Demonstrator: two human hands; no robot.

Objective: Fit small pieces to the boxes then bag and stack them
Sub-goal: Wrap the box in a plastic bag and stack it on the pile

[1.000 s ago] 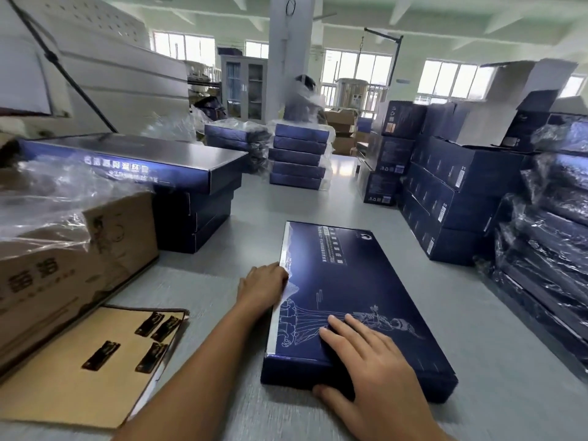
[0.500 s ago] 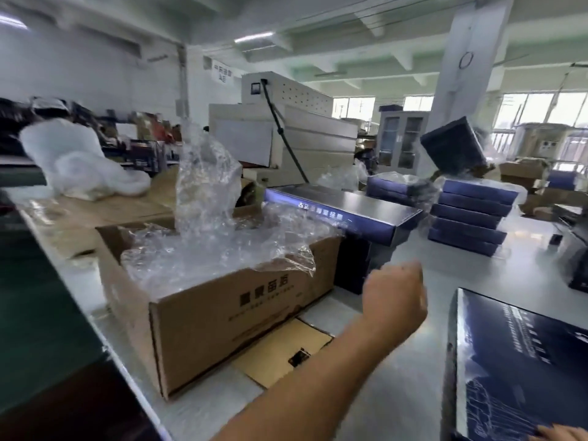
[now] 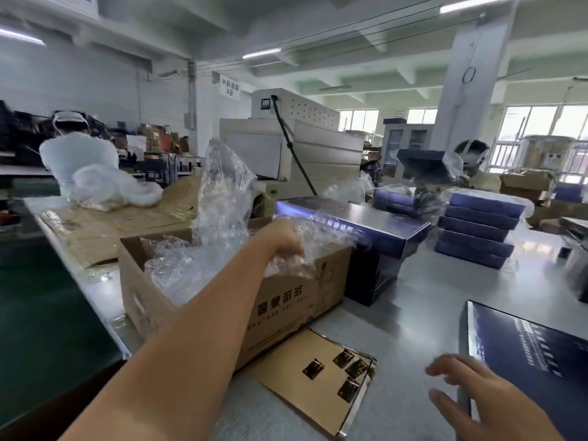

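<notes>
1. My left hand (image 3: 283, 241) is stretched out over the open cardboard carton (image 3: 286, 303). Its fingers bend down into the crumpled clear plastic bags (image 3: 191, 265) that fill the carton. The plastic hides the fingertips, so I cannot tell whether they grip a bag or only press into the heap.
2. My right hand (image 3: 477, 399) is low at the right, well apart from the left. Its fingers are straight and spread, and it holds nothing. It sits at the near left edge of the dark blue box (image 3: 534, 354), but blur keeps me from saying whether it touches.
3. That dark blue box lies flat, printed lid up, on the grey table (image 3: 413, 300), to the right of the carton and apart from it.
4. Just in front of the carton lies a flat cardboard sheet (image 3: 305, 396). Four small dark pieces (image 3: 344, 358) lie close together on its far right part.
5. Just beside the carton's far right corner stands a pile of plain blue boxes (image 3: 366, 237). The top one has pale lettering along its side.
6. Farther right on the table is a bagged stack (image 3: 477, 230) of blue boxes, with clear plastic around it.
7. Beyond that stack, another person (image 3: 480, 176) holds a dark box in plastic. A beige machine (image 3: 318, 154) stands behind the carton.
</notes>
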